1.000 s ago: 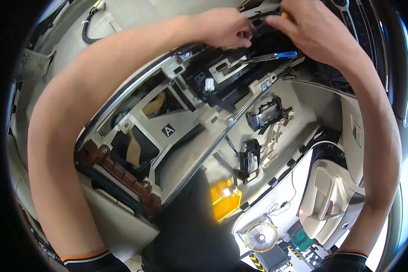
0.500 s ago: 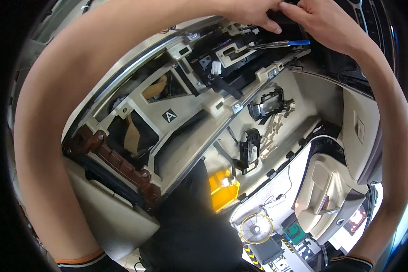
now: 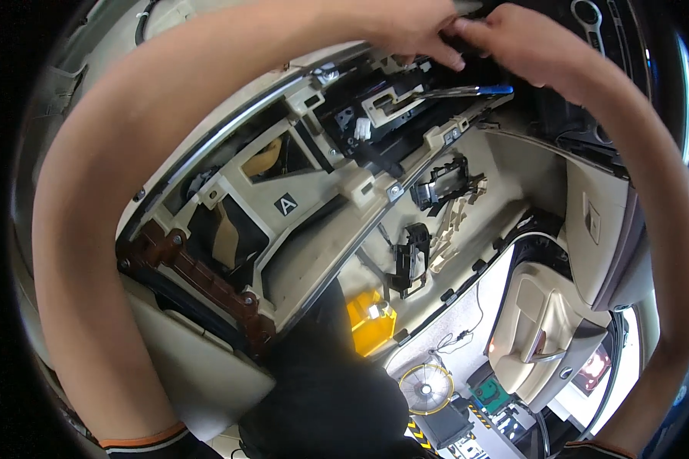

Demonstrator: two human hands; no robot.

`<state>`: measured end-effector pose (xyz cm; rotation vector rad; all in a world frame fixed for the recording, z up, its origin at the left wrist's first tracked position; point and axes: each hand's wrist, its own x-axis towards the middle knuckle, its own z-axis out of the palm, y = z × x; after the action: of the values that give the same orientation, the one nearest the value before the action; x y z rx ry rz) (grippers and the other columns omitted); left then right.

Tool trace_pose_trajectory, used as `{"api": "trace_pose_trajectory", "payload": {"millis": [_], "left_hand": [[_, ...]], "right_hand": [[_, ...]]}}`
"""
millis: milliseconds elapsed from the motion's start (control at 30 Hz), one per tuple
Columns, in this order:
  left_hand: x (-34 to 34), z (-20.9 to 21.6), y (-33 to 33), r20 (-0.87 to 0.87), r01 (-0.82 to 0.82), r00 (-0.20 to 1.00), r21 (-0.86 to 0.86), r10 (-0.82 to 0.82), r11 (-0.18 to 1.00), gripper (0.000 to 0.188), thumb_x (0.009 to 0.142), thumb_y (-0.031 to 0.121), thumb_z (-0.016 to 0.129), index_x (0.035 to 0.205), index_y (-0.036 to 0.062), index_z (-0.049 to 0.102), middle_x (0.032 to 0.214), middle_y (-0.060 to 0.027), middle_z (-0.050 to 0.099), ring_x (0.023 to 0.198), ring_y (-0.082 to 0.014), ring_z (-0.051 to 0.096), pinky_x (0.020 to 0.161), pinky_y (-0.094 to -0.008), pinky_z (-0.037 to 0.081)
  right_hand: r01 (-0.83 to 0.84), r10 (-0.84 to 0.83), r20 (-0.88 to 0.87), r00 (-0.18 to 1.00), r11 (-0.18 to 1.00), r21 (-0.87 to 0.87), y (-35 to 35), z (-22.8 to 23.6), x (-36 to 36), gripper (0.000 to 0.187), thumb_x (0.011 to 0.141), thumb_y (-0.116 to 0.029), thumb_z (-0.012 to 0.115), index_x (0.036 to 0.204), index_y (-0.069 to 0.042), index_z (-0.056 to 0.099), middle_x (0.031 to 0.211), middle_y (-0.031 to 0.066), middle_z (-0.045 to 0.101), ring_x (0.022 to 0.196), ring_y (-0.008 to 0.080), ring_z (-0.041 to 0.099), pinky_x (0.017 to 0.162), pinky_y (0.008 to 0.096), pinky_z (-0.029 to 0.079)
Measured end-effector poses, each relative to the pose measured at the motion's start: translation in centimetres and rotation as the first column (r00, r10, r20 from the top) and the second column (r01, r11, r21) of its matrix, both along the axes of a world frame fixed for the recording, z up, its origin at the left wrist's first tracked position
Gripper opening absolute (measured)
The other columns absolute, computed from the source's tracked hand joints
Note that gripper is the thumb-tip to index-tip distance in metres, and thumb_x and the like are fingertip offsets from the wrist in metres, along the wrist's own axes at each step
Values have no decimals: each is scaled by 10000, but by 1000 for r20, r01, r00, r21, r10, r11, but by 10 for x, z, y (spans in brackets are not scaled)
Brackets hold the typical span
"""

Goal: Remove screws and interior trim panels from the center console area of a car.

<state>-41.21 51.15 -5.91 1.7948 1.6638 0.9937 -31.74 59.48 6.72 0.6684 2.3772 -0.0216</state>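
Both my hands meet at the far end of the stripped car console, in front of the dark dashboard. My left hand (image 3: 415, 32) reaches in from the left, with one digit pointing down and the other fingertips against the right hand's. My right hand (image 3: 530, 47) has its fingers curled together. Whatever lies between the fingertips is hidden. Just below them, a metal tool with a blue handle (image 3: 495, 90) lies across a beige shifter frame (image 3: 390, 105). Near that frame hangs a white connector (image 3: 362, 129). The beige console frame (image 3: 291, 264) runs toward me, with a brown bracket (image 3: 199, 271) at its near end.
Black plastic brackets (image 3: 412, 260) and beige trim clips (image 3: 448, 233) lie in the footwell beside a yellow box (image 3: 370, 321). A wrench (image 3: 588, 21) rests on the dashboard. The open door (image 3: 540, 329) is at right. Outside stands a round fan (image 3: 426, 389).
The view has shifted slightly. My hands stay close together at the far end, and the right hand's fingers have turned and curled more. The blue-handled tool still lies in place.
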Motion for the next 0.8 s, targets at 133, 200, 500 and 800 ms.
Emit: {"api": "trace_pose_trajectory", "payload": {"millis": [133,200,500,800], "left_hand": [[5,-6,-8,206,5,978,-99,16,995,318,810,281,707,923,-14,667,778,-158,669,618,-257,632,606,-363,500],[9,-2,-9,263,38,965,-193,15,980,342,825,268,711,1026,-5,670,834,-94,689,524,-169,600,528,-298,492],[7,-11,1,270,18,963,-110,13,994,365,819,324,694,1015,16,681,672,-128,652,532,-202,637,548,-318,519],[5,-12,-3,321,116,946,-174,-55,978,279,827,246,689,964,2,687,709,-120,659,545,-195,633,547,-329,510]], "right_hand": [[-782,815,-39,578,567,261,12,-8,21,286,856,-251,632,1019,-43,522,863,157,621,764,318,636,657,401,499],[-822,844,-14,537,526,220,13,-6,10,277,855,-263,632,998,-48,532,837,149,626,746,315,635,661,397,501],[231,-229,97,969,973,-6,-3,1,-10,397,850,-364,603,794,28,624,563,100,547,438,216,528,419,361,416],[-888,864,204,460,451,92,8,-2,6,256,863,-265,594,984,-47,539,763,105,600,723,293,650,641,395,524]]}}
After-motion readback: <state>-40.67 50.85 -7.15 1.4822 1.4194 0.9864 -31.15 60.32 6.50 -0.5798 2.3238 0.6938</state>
